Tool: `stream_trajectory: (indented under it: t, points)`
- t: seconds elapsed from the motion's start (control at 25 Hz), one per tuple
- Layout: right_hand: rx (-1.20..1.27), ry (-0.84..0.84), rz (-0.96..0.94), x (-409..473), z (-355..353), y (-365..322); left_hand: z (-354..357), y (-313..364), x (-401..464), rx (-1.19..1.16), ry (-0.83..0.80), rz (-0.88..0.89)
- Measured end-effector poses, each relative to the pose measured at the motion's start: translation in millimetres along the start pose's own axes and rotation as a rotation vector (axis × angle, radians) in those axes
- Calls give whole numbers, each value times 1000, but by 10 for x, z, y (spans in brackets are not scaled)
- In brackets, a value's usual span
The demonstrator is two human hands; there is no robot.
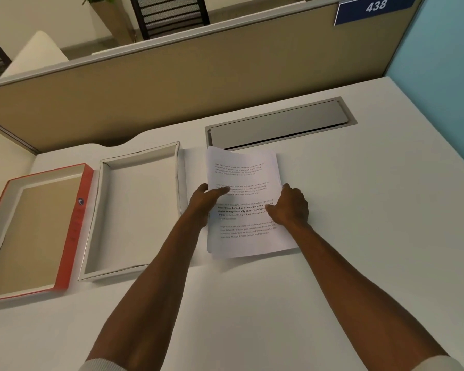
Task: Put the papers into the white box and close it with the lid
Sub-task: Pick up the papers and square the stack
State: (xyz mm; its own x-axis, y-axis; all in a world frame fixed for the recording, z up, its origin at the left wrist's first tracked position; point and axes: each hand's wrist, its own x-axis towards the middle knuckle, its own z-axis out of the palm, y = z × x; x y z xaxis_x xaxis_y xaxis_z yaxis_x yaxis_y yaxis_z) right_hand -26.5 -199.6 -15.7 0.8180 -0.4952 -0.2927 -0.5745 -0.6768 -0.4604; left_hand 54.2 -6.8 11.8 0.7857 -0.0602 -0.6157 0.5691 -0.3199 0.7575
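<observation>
A stack of printed papers (245,178) lies on the white desk, right of centre. My left hand (204,203) grips the stack's left edge, thumb on top. My right hand (289,206) holds the right edge, fingers curled over the sheets. The far end of the stack looks slightly lifted. The white box (102,210) sits open and empty just left of the papers. Its lid (77,223), red outside with a tan inside, lies upturned at the far left.
A grey cable hatch (279,124) is set into the white desk (359,236) just beyond the papers. A beige partition (172,84) runs along the back, with a blue wall (439,62) on the right.
</observation>
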Motion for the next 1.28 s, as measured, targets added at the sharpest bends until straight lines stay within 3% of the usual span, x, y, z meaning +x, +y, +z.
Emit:
stream_trajectory:
  t: [0.28, 0.4, 0.52, 0.72, 0.88, 1.08, 1.16, 1.28]
  points:
    - [20, -5, 10, 19, 13, 24, -17, -78, 49, -163, -48, 22]
    - [20, 1, 16, 13, 22, 23, -14, -4, 108, -156, 35, 15]
    - [27, 3, 18, 4, 33, 28, -10, 100, 193, -83, 80, -107]
    - [56, -8, 8, 18, 39, 72, 18, 312, 188, -63, -152, -173]
    - [189, -73, 17, 95, 23, 156, 94, 243, 134, -29, -30, -10]
    - [884, -77, 76, 173, -290, 49, -103, 7, -110, -182, -169, 247]
    - [1091, -192, -7, 176, -445, -57, -167, -2, -235, -223, -209, 352]
    - [1127, -119, -185, 15, -596, -227, -163, 88, -372, -228, -121, 514]
